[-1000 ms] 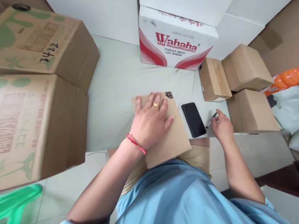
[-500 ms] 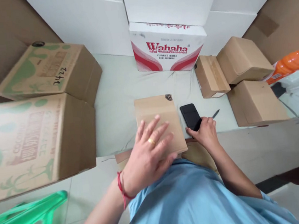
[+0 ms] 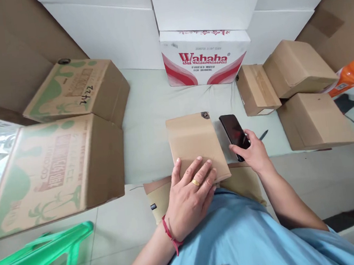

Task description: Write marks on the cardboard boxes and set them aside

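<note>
- The left hand (image 3: 191,196) lies on the flat brown box (image 3: 195,139) — its fingers are a bit spread.
- The box sticks out over the front edge of the table (image 3: 145,119).
- The right hand (image 3: 252,152) pinches the black phone (image 3: 234,130) between thumb and fingers, right of the box.
- 1 pen (image 3: 263,134) lies near the right hand.
</note>
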`<state>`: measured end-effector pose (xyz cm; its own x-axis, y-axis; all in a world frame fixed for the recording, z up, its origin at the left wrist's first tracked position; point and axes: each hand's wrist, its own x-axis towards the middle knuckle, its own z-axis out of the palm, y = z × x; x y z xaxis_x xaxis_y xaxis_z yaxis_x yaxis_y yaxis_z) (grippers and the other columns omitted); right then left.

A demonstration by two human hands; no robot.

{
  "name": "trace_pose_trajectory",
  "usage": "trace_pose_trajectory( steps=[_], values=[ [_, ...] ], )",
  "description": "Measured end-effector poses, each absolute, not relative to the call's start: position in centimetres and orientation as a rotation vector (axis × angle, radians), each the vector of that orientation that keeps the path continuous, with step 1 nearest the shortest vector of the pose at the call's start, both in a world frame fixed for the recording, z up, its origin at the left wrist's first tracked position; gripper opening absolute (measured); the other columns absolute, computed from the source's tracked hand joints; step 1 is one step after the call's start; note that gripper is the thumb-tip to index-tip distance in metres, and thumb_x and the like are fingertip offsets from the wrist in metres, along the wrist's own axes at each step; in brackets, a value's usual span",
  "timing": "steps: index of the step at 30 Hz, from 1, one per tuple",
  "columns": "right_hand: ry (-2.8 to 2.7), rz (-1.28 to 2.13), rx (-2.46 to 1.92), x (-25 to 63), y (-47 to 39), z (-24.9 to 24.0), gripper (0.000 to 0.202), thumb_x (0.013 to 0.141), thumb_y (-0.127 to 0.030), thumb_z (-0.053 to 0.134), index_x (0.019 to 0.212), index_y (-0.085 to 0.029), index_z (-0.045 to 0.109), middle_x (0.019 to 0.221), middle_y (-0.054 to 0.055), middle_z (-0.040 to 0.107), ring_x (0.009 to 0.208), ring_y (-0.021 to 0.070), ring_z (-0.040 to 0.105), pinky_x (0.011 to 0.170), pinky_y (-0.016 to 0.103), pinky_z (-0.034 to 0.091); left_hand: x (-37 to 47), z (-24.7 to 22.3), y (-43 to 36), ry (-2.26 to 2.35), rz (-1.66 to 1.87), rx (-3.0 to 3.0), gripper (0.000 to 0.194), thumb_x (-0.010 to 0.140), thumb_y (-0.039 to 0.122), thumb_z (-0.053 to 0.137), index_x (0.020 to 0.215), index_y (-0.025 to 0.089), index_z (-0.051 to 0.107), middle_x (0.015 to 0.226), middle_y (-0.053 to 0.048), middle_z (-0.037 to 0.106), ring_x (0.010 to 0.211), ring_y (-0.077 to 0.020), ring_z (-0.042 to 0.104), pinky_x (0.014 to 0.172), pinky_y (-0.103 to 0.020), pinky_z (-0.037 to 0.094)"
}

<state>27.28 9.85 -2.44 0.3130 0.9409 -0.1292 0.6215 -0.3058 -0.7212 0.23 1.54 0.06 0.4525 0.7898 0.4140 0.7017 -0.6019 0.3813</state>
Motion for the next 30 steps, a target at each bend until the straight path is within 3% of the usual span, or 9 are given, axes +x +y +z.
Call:
trace_pose_trajectory(
  steps=[6, 11, 15, 24, 30],
  values=[
    [-1.407, 0.534, -1.774, 21.4, 8.0, 1.3, 0.094, 0.071, -0.063, 0.086, 0.148, -0.018, 0.057, 0.143, 0.020, 0.068, 0.134, 0.0362, 0.066, 0.115, 0.055, 0.054, 0.3, -0.1, 1.7, 1.303, 0.889, 2.556, 0.033, 0.107, 0.023, 0.065, 0.138, 0.023, 0.074, 0.149, -0.005, 0.075, 0.146, -0.0275, 0.066, 0.144, -0.052, 0.009],
    [-1.462, 0.453, -1.739, 17.7, 7.7, 2.0, 0.092, 0.074, -0.057, 0.089, 0.150, -0.021, 0.053, 0.133, 0.017, 0.067, 0.119, 0.0359, 0.070, 0.095, 0.052, 0.065, 0.5, 0.3, 1.8, 1.315, 0.914, 2.546, 0.033, 0.107, 0.022, 0.065, 0.138, 0.024, 0.076, 0.148, -0.004, 0.076, 0.147, -0.0266, 0.065, 0.144, -0.049, 0.007],
    [-1.479, 0.437, -1.753, 17.2, 7.7, 1.7, 0.091, 0.074, -0.055, 0.089, 0.150, -0.022, 0.052, 0.130, 0.016, 0.066, 0.115, 0.0357, 0.071, 0.090, 0.051, 0.066, 0.6, 0.3, 1.8, 1.325, 0.919, 2.546, 0.032, 0.107, 0.022, 0.064, 0.136, 0.026, 0.078, 0.149, -0.003, 0.074, 0.145, -0.0270, 0.067, 0.144, -0.050, 0.008],
    [-1.347, 0.550, -1.751, 19.7, 9.3, 0.6, 0.093, 0.074, -0.062, 0.087, 0.150, -0.020, 0.051, 0.137, 0.017, 0.067, 0.123, 0.0354, 0.069, 0.107, 0.056, 0.059, 0.5, -0.1, 1.8, 1.279, 0.965, 2.600, 0.031, 0.107, 0.019, 0.064, 0.136, 0.020, 0.074, 0.147, -0.006, 0.077, 0.142, -0.0304, 0.068, 0.143, -0.054, 0.011],
    [-1.252, 0.459, -2.151, 24.7, 12.9, -2.7, 0.096, 0.075, -0.055, 0.086, 0.153, -0.013, 0.051, 0.146, 0.025, 0.060, 0.136, 0.0416, 0.061, 0.113, 0.055, 0.052, 0.5, -0.2, 1.7, 1.293, 0.951, 2.600, 0.031, 0.107, 0.019, 0.063, 0.136, 0.021, 0.073, 0.146, -0.006, 0.077, 0.141, -0.0301, 0.069, 0.143, -0.055, 0.011]
  ],
)
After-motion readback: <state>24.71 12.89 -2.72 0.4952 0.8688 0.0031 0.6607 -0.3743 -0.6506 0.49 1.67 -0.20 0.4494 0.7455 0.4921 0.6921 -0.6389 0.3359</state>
